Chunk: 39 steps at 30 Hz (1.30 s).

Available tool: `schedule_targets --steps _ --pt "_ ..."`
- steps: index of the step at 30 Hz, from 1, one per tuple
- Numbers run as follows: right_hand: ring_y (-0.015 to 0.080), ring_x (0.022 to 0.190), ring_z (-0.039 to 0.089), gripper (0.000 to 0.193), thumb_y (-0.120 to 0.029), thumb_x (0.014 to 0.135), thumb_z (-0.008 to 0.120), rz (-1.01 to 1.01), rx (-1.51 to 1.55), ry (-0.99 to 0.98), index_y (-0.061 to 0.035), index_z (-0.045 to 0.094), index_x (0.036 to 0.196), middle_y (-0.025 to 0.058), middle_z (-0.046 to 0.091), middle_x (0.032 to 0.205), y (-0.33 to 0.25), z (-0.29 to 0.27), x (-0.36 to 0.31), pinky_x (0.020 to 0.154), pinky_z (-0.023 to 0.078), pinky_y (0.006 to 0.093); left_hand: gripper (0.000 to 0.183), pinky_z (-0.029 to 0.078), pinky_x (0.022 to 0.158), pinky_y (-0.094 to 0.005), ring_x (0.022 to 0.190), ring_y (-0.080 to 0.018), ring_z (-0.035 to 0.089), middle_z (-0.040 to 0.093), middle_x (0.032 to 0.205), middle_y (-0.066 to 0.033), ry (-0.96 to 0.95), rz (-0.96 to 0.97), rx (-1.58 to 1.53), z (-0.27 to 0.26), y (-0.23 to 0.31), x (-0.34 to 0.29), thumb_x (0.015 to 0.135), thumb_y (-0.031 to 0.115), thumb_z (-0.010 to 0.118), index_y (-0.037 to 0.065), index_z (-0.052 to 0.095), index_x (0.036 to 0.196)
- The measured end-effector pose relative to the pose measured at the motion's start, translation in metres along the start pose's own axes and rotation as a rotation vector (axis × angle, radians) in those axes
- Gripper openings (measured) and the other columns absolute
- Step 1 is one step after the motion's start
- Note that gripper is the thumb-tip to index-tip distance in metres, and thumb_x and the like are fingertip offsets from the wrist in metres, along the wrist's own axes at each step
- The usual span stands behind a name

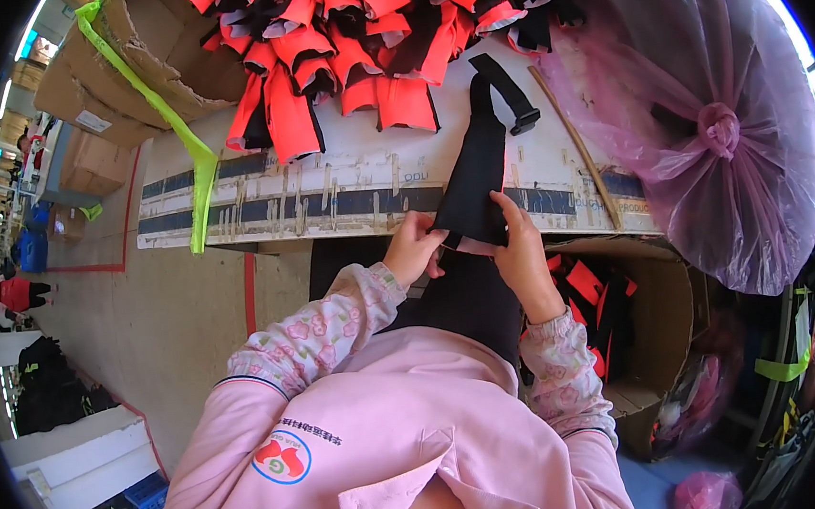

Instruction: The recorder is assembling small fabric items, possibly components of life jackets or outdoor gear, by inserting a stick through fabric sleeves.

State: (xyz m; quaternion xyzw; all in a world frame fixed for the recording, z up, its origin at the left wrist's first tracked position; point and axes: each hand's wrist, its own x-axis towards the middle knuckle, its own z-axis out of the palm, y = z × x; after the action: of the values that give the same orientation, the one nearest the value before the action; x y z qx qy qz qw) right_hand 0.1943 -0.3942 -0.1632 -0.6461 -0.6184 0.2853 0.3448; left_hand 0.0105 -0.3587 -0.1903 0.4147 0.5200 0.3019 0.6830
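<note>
A black tapered fabric piece (473, 168) with an orange edge hangs over the front edge of the table. Its wide end is toward me, and its narrow end runs into a black strap with a plastic buckle (525, 121) lying on the tabletop. My left hand (414, 247) pinches the left corner of the wide end, fingers closed. My right hand (520, 250) grips the right corner, index finger along the side edge. A pale strip of the underside shows between the hands. Fingertips beneath the fabric are partly hidden.
Orange-and-black fabric pieces (343, 49) are heaped at the back of the worn table (174, 211). A wooden stick (576, 145) and a tied pink plastic bag (719, 134) are on the right. Below is a cardboard box (660, 302) of similar pieces. A yellow-green strip (201, 189) hangs at left.
</note>
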Motion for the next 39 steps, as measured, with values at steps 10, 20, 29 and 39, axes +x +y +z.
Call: schedule_targets --steps 10,20,29,39 --pt "0.0372 0.094 0.054 0.072 0.019 0.06 0.049 0.031 -0.014 0.017 -0.0089 0.044 0.126 0.021 0.053 0.1 -0.012 0.013 -0.003 0.08 0.045 0.0387 0.025 0.056 0.061 -0.035 0.071 -0.0279 0.066 0.063 0.09 -0.0162 -0.012 -0.253 -0.247 0.014 -0.002 -0.005 0.086 0.015 0.053 0.0 0.052 0.106" --pt "0.0424 0.093 0.054 0.074 0.01 0.061 0.068 0.048 -0.047 -0.036 -0.0111 0.041 0.126 0.0209 0.048 0.107 -0.017 0.017 -0.003 0.076 0.048 0.0433 0.026 0.054 0.072 -0.0387 0.072 -0.0231 0.064 0.063 0.092 -0.0118 -0.003 -0.273 -0.392 0.019 -0.038 -0.006 0.086 0.02 0.055 0.003 0.057 0.106" --pt "0.0423 0.087 0.057 0.075 0.013 0.062 0.062 0.065 -0.124 -0.074 -0.0106 0.037 0.129 0.022 0.046 0.108 -0.02 0.019 -0.005 0.072 0.049 0.044 0.034 0.054 0.076 -0.0431 0.082 -0.0285 0.064 0.062 0.095 -0.0152 -0.21 -0.248 -0.594 0.019 -0.045 0.007 0.092 0.028 0.043 0.004 0.052 0.114" --pt "0.042 0.095 0.053 0.08 0.014 0.061 0.063 0.093 -0.123 -0.115 -0.0115 0.035 0.131 0.0222 0.046 0.11 -0.018 0.018 -0.005 0.08 0.047 0.0416 0.032 0.055 0.075 -0.0398 0.082 -0.0261 0.065 0.062 0.096 -0.012 -0.226 -0.241 -0.399 0.019 -0.037 0.009 0.094 0.03 0.044 0.007 0.051 0.115"
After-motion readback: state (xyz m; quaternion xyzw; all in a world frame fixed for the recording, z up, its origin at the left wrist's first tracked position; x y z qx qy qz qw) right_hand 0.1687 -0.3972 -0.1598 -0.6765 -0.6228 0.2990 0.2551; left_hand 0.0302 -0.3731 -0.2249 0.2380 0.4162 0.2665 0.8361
